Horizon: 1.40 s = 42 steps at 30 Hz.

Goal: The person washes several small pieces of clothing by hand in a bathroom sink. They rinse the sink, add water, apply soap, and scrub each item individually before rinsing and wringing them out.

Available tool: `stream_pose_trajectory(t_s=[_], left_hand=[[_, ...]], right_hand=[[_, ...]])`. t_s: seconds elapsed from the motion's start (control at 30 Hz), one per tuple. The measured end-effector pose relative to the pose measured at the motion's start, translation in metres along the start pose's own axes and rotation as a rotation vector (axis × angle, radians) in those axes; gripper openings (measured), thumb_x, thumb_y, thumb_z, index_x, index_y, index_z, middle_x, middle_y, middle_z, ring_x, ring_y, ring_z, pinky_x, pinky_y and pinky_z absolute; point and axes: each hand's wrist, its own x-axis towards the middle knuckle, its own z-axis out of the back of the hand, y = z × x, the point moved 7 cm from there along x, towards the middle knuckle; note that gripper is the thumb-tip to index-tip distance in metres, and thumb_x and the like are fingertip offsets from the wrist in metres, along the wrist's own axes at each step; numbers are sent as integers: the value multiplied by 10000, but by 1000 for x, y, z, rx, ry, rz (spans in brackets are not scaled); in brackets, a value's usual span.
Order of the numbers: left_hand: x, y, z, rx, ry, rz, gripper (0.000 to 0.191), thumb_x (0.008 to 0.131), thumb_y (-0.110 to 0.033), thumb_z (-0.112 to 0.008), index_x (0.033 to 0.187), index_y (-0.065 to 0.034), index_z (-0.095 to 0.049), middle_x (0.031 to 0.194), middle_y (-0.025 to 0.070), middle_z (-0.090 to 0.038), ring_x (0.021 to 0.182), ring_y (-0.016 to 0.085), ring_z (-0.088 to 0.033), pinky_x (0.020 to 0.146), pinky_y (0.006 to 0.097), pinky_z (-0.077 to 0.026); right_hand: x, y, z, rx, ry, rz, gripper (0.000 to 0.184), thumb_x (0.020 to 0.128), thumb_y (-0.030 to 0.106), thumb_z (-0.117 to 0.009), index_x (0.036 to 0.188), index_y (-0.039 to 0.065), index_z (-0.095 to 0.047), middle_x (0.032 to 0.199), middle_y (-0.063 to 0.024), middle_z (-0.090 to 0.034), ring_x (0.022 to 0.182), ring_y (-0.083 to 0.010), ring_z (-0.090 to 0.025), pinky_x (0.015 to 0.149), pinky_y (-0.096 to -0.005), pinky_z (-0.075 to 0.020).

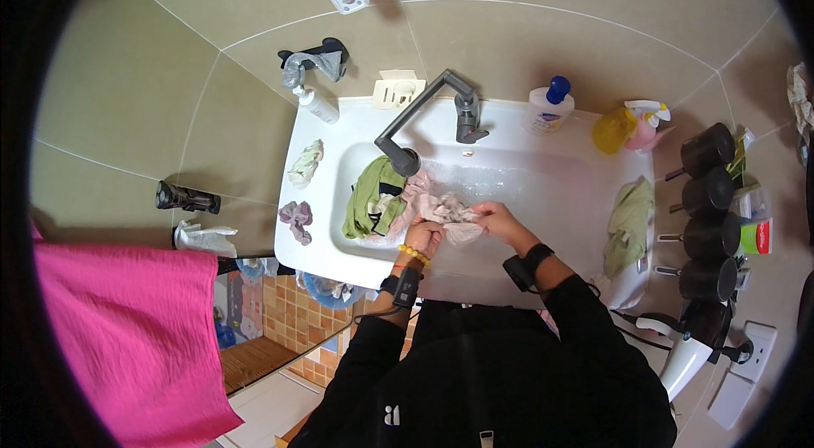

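Observation:
My left hand [425,238] and my right hand [501,221] pinch opposite sides of a bunched pale cloth with a dark pattern [449,209] over the white washbasin [572,270]. Against my left hand lies a wet pink cloth [414,194]. A green garment with dark trim [367,197] is heaped in the basin's left part, partly below the spout of the dark grey faucet [416,117]. Shallow sudsy water [496,184] shows behind my hands. The lower folds of the pale cloth hang between my hands.
On the left rim lie a whitish-green cloth [306,164] and a mauve scrunchie [297,221]; a green cloth [629,225] lies on the right rim. Behind stand a white bottle [318,106], a soap dish [398,92], a pump bottle [549,108] and a yellow spray bottle [613,130]. Black cups [711,235] line the right wall.

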Motion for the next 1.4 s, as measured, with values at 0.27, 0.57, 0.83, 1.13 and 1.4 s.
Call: stream_pose_trajectory(t_s=[0.27,0.57,0.83,1.13,1.4], left_hand=[[43,38,80,-60,-315,-41,291,737,165,-554,912,-66,-550,965,91,-593,862,228,-620,686,356,-539],[41,80,-3,-100,84,377,454,969,-352,-506,1338,-90,-537,1308,101,-588,1230,319,-531,960,503,-481],[48,65,-32,-90,312,33,363,980,-357,-521,1240,-110,-579,1162,68,-630,1031,191,-608,863,337,-483],[45,65,38,271,-215,132,324,892,-268,-651,1154,-79,-626,1051,83,-673,870,247,-664,701,415,-558],[49,72,-22,-215,301,280,355,1011,-295,-503,1294,-85,-544,1152,90,-642,1030,215,-625,933,339,-492]], right_hand=[[-34,14,86,-586,-539,84,456,806,261,-749,1206,78,-628,1137,-202,-607,911,-300,-641,765,-400,-535],[0,23,-47,96,-7,97,650,833,423,-740,1326,55,-532,1265,-273,-573,1114,-399,-614,931,-444,-499],[-43,97,-51,-644,-268,365,358,888,374,-635,1014,41,-676,1126,-168,-660,994,-344,-646,850,-429,-530],[-29,31,66,-1026,-673,-35,532,835,438,-695,1236,94,-631,1486,-246,-355,1286,-503,-410,941,-488,-497],[-19,53,-64,-93,17,359,386,892,385,-668,1116,71,-676,986,-172,-699,903,-328,-683,828,-400,-526]])
